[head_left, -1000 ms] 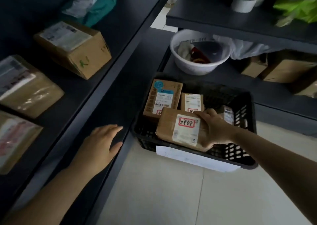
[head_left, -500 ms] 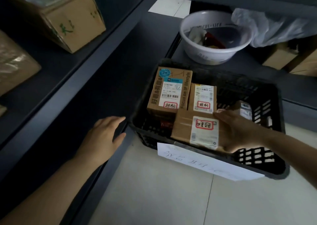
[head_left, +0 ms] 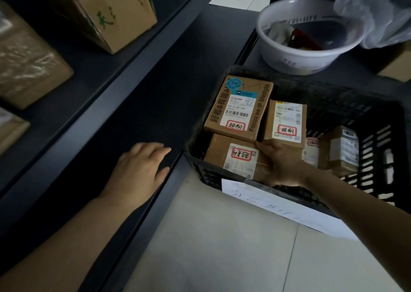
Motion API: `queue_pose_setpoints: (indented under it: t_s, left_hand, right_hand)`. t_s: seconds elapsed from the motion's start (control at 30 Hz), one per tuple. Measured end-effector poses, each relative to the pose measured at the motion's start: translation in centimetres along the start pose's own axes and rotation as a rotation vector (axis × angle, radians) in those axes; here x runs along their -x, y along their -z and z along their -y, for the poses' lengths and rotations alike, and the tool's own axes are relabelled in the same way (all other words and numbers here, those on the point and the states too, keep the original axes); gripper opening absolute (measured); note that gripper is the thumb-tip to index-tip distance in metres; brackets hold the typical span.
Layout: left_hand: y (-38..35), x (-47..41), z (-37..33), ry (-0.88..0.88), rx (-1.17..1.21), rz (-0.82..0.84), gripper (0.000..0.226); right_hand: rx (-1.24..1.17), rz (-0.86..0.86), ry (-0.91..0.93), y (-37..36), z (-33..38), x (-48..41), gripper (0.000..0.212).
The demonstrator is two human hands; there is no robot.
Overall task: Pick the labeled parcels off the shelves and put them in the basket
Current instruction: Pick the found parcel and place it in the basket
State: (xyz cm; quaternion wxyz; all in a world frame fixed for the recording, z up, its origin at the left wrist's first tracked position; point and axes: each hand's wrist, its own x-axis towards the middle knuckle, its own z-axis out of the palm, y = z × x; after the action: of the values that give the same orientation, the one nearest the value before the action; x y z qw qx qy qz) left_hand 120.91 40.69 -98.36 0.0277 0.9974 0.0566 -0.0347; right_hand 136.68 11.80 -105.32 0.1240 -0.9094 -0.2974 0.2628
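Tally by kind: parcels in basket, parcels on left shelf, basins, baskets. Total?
Parcels in black basket: 5, one in the right hand's grip
Parcels on left shelf: 3
White basin: 1
Black basket: 1
Total: 10

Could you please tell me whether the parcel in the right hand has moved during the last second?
Yes: the parcel has dropped from above the basket front rim to inside it, behind that rim.

Head view, steeply down, close.
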Motion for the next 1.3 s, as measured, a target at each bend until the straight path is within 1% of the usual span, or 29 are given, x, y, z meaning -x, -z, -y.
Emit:
queue_pose_setpoints:
  t_s: [0.2, 0.3, 0.4, 0.47, 0.6, 0.67, 0.77, 0.83, 0.93, 1.0, 1.1, 1.17, 1.23, 1.3]
  left_hand:
    - [-0.9, 0.1, -0.6, 0.0, 0.038, 0.015, 0.045]
    - [-1.3, -0.4, -1.5, -0.067, 0.084, -0.02, 0.043]
    - [-1.2, -2.1, -3.9, -0.143, 0.186, -0.017, 0.046]
    - [-1.5, -4.0, -6.1, -0.088, 0.266, 0.042, 0.048]
    - [-3.1, -8.5, -9.2, 0.16, 0.343, 0.262, 0.048]
    - [-3.8, -10.1, -9.9, 0.233, 0.334, 0.294, 0.051]
    - [-4.4, -11.1, -10.5, 0.264, 0.275, 0.325, 0.062]
    - [-4.8, -11.2, -10.4, 0.255, 0.24, 0.331, 0.068]
    - [-5.1, -11.2, -10.2, 0.224, 0.224, 0.335, 0.062]
    - [-5.0, -11.2, -10.3, 0.212, 0.229, 0.34, 0.051]
    - [-4.8, -11.5, -10.7, 0.192, 0.257, 0.366, 0.032]
    - [-4.5, -11.7, -11.4, 0.183, 0.316, 0.388, 0.028]
    - [-4.1, -11.7, -12.9, 0.149, 0.374, 0.404, 0.026]
    - [-3.7, -11.6, -15.2, 0.092, 0.433, 0.436, 0.025]
  right_hand:
    - [-0.03, -0.018, -0.033, 0.1, -0.7, 0.4, 0.107]
    - [-0.029, -0.035, -0.055, 0.6, -1.4, 0.8, 0.109]
    - [-0.084, -0.104, -0.031, -0.5, -1.6, 1.0, 0.111]
    - [-0.152, -0.158, -0.026, -1.3, -1.5, 0.9, 0.105]
    - [-0.273, -0.235, -0.002, -1.2, -1.6, 1.1, 0.099]
    - [-0.336, -0.25, 0.009, -1.0, -1.7, 1.5, 0.096]
    - [-0.426, -0.285, 0.017, -1.6, -1.9, 1.8, 0.096]
    - [-0.421, -0.305, 0.005, -2.2, -1.7, 1.5, 0.1]
    - [-0.413, -0.313, -0.075, -2.9, -1.2, 1.1, 0.102]
    - [-0.506, -0.281, -0.125, -3.1, -1.4, 0.9, 0.094]
    - [-0.789, -0.159, -0.211, -2.8, -2.4, 1.5, 0.064]
    - [-0.947, -0.161, -0.303, -2.2, -3.3, 2.6, 0.049]
    - [-1.018, -0.176, -0.41, -1.3, -4.8, 4.0, 0.033]
    - [-0.988, -0.174, -0.524, -0.7, -6.7, 5.7, 0.026]
